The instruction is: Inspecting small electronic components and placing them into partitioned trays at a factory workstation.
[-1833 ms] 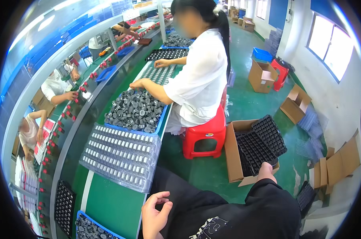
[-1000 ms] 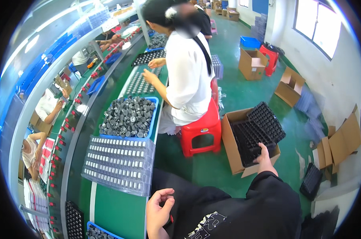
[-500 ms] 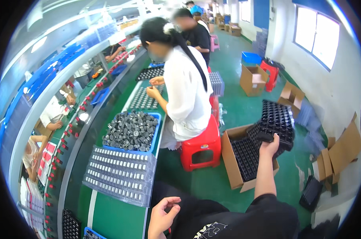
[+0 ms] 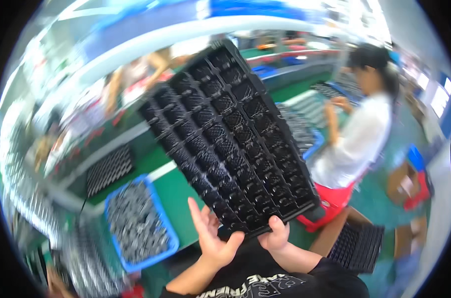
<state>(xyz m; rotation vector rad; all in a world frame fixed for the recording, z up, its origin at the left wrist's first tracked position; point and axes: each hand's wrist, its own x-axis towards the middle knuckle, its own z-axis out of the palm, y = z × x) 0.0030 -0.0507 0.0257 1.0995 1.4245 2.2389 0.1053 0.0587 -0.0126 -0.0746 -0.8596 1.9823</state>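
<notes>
This is looking like a factory floor, an assembly line where small parts are being sorted by hand. A long green workbench [image 4: 173, 191] is running through the room, and a blue bin [image 4: 136, 226] heaped with small dark parts is sitting on it beside flat black trays [image 4: 108, 169]. A co-worker in a white shirt [image 4: 357, 134] is sitting on a red stool [image 4: 332, 203] at the same bench, working over more trays. Cardboard boxes [image 4: 407, 181] are standing on the green floor behind, one holding stacked black trays [image 4: 357, 246]. A large black compartment tray [image 4: 230, 139] is being held up in front.
</notes>
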